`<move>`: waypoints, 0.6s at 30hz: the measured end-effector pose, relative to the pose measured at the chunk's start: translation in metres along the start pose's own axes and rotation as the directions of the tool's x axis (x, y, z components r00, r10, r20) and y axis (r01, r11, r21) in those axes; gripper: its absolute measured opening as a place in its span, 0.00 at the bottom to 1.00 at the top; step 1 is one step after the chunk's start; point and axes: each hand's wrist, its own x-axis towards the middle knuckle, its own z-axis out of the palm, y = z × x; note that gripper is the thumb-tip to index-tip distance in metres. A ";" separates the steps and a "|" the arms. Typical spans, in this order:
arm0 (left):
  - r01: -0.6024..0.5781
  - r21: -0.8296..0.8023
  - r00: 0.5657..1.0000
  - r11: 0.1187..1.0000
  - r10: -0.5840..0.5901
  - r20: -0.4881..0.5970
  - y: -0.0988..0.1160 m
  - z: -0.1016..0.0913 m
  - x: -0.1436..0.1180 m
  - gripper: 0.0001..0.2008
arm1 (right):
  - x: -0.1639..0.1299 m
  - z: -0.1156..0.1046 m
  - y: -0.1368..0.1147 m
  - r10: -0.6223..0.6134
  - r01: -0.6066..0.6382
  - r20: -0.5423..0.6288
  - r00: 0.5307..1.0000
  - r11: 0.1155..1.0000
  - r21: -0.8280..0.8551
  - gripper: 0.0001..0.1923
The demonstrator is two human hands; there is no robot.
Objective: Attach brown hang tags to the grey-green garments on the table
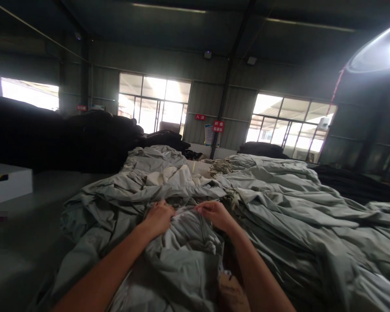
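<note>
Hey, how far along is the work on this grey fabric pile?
Done: nothing looks folded or stacked. In hand: left hand and right hand both grip one bunched grey fabric piece. Left: the rumpled grey heap beyond and to the right looks unsorted.

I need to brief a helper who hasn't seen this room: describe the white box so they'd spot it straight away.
Start at the big heap of grey-green fabric in the middle, then look far left across the bare grey floor. The white box sits there before dark piles. It alone is white and hard-edged, with a yellow-and-black mark.
</note>
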 end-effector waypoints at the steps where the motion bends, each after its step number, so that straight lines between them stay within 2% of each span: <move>1: -0.056 0.003 0.998 0.998 0.056 0.012 0.014 -0.002 -0.001 0.13 | -0.005 -0.005 0.000 0.017 -0.013 -0.047 0.999 0.997 0.077 0.17; 2: -0.120 -0.010 0.992 0.993 0.120 0.043 0.031 -0.002 -0.002 0.13 | -0.011 -0.010 0.000 0.036 -0.017 -0.107 0.994 0.985 0.170 0.17; 4: -0.216 -0.067 0.947 0.974 0.226 0.228 0.068 0.002 -0.007 0.14 | -0.020 -0.019 -0.003 0.077 0.025 -0.244 0.967 0.921 0.388 0.15; 6: -0.280 -0.089 0.826 0.956 0.288 0.485 0.104 0.015 -0.014 0.14 | -0.029 -0.028 -0.008 0.106 0.107 -0.348 0.931 0.834 0.541 0.14; 7: -0.305 -0.073 0.772 0.950 0.292 0.565 0.119 0.025 -0.018 0.14 | -0.033 -0.032 -0.011 0.113 0.141 -0.381 0.917 0.804 0.578 0.13; 8: -0.307 -0.028 0.747 0.951 0.259 0.612 0.131 0.036 -0.023 0.13 | -0.038 -0.036 -0.014 0.114 0.155 -0.396 0.911 0.796 0.585 0.14; 9: -0.283 0.051 0.750 0.958 0.188 0.634 0.140 0.048 -0.028 0.12 | -0.043 -0.039 -0.016 0.109 0.140 -0.388 0.915 0.816 0.560 0.14; 10: -0.252 0.149 0.776 0.956 0.107 0.622 0.144 0.060 -0.033 0.11 | -0.049 -0.042 -0.017 0.103 0.097 -0.353 0.930 0.857 0.506 0.14; 11: -0.234 0.227 0.794 0.945 0.051 0.606 0.145 0.071 -0.038 0.14 | -0.055 -0.044 -0.017 0.099 0.036 -0.293 0.951 0.906 0.422 0.14; 13: -0.206 0.332 0.819 0.920 -0.023 0.573 0.138 0.089 -0.049 0.29 | -0.071 -0.045 -0.015 0.142 -0.122 -0.111 0.984 0.979 0.166 0.12; 14: -0.189 0.348 0.835 0.918 -0.036 0.549 0.131 0.096 -0.054 0.33 | -0.080 -0.043 -0.014 0.193 -0.194 -0.022 0.981 0.981 -0.001 0.10; 16: -0.151 0.347 0.872 0.925 -0.041 0.487 0.117 0.103 -0.062 0.29 | -0.096 -0.035 -0.010 0.349 -0.304 0.065 0.935 0.882 -0.360 0.08; 18: -0.123 0.358 0.882 0.926 -0.063 0.468 0.107 0.104 -0.066 0.21 | -0.109 -0.024 -0.008 0.471 -0.357 0.039 0.882 0.719 -0.597 0.06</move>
